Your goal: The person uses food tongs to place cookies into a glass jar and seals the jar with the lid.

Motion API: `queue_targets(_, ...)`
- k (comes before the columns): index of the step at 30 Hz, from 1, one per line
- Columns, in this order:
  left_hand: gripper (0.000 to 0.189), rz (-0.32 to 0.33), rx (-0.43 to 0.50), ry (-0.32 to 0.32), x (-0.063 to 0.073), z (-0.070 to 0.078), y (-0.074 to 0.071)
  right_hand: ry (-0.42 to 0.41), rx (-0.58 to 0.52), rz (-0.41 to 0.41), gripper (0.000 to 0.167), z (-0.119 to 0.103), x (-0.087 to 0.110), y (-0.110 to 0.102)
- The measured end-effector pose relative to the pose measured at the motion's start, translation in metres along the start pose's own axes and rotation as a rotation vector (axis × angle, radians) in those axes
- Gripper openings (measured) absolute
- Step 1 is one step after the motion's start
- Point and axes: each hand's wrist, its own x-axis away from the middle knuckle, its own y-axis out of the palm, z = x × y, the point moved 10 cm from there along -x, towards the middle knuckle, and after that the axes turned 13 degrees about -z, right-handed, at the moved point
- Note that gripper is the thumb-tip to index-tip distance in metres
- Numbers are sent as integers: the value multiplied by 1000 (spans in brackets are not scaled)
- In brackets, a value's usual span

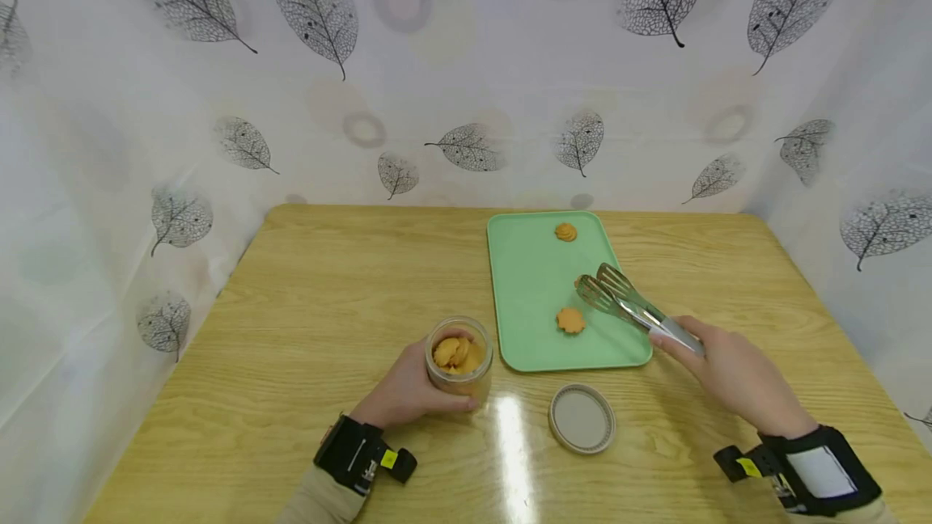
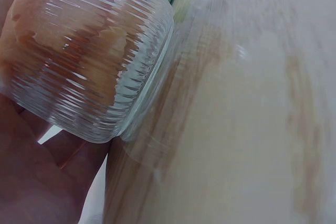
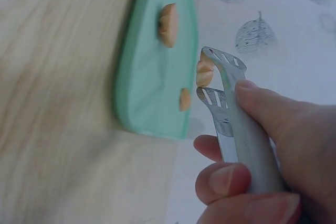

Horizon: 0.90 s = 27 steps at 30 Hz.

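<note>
My left hand [image 1: 410, 388] grips a ribbed glass jar [image 1: 476, 385], open at the top, with several golden cookies [image 1: 457, 352] inside. In the left wrist view the fingers wrap round the side of the jar [image 2: 144, 61]. Metal tongs [image 1: 641, 310] with slotted ends are held in my right hand [image 1: 743, 370] over the right side of a green tray [image 1: 527, 289]. Between the tong tips sits a cookie [image 3: 205, 70], mostly hidden in the head view. Two more lie on the tray: a flower-shaped cookie [image 1: 571, 320] near the middle and a swirled cookie [image 1: 565, 231] at the far end.
A round lid [image 1: 582, 419] lies on the wooden table [image 1: 349, 281] in front of the tray, between the two hands. Behind the table hangs a white curtain [image 1: 473, 87] with a leaf print, which also runs along both sides.
</note>
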Motion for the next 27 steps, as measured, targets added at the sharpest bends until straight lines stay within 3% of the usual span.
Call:
queue_targets(10,80,1,-15,-21,0,-1,0,-82,22,92,67,-55,18,-43)
queue_targets(16,79,0,-10,-17,0,-1,0,-135,33,102,67,-96,33,-61)
queue_targets(22,78,-5,4,-1,1,0,0,-253,97,106,54,-140,43,-55)
queue_targets(27,79,-5,5,-13,1,0,-1,-341,113,66,43,-160,42,-37)
